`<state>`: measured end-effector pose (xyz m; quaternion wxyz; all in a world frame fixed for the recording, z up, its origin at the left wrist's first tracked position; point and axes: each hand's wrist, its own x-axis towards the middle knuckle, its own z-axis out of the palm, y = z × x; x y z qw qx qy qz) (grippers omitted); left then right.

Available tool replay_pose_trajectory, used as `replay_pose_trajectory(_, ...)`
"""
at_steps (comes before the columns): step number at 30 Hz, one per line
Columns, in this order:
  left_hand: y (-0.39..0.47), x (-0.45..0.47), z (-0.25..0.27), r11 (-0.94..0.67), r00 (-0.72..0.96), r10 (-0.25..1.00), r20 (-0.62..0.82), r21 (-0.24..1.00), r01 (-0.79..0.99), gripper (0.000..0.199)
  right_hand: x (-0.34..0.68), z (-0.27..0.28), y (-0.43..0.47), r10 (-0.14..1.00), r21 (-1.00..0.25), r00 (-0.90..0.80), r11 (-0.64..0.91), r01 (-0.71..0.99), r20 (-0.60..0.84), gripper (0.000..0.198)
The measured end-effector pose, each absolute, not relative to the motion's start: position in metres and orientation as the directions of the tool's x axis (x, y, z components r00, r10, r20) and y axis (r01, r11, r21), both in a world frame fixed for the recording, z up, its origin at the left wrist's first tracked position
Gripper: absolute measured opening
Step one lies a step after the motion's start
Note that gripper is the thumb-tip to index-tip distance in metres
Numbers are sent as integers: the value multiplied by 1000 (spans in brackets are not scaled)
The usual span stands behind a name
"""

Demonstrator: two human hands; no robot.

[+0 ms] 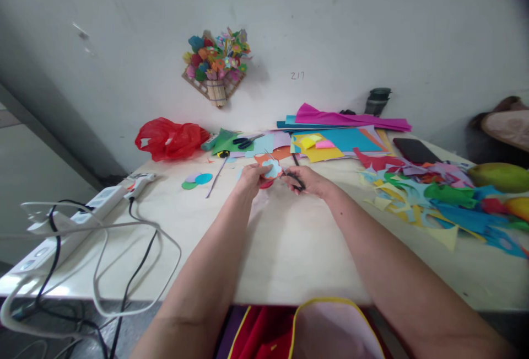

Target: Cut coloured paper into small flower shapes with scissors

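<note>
My left hand (250, 178) pinches a light blue flower-shaped paper (271, 169) with its thumb on top. Orange paper (283, 153) shows behind and around the blue shape, held in the same grip. My right hand (312, 181) has its fingers in the black handles of a pair of scissors (298, 181). The scissor blades reach toward the papers and their tips show above the blue shape; how far apart the blades are is hard to see. A bit of red shows below my left fingers, too small to name.
Paper circles (203, 178) and a red plastic bag (169, 139) are at left, beyond a power strip (82, 215) with loose cables. Coloured sheets (351, 139) and another pair of scissors (244, 142) lie at the back. Paper scraps (450, 196), a phone (415, 151) and a mango (498, 177) are right.
</note>
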<state>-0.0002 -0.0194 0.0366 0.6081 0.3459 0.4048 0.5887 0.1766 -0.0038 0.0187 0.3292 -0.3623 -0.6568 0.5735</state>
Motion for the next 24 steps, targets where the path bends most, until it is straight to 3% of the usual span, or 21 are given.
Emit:
replay_pose_trajectory(7,-15,-11,32,80,28,997,-75,938,-336,14,179,21,-4,851,-977,-526,118,180,6,29)
replay_pose_trajectory(19,-14,-23,31,52,117,993,-21,961,-272,17,180,25,-5,857,-982,-514,61,179,-41,19)
replay_pose_trajectory(24,-14,-29,30,26,151,989,8,976,-217,17,182,33,-12,858,-962,-512,120,247,-24,23)
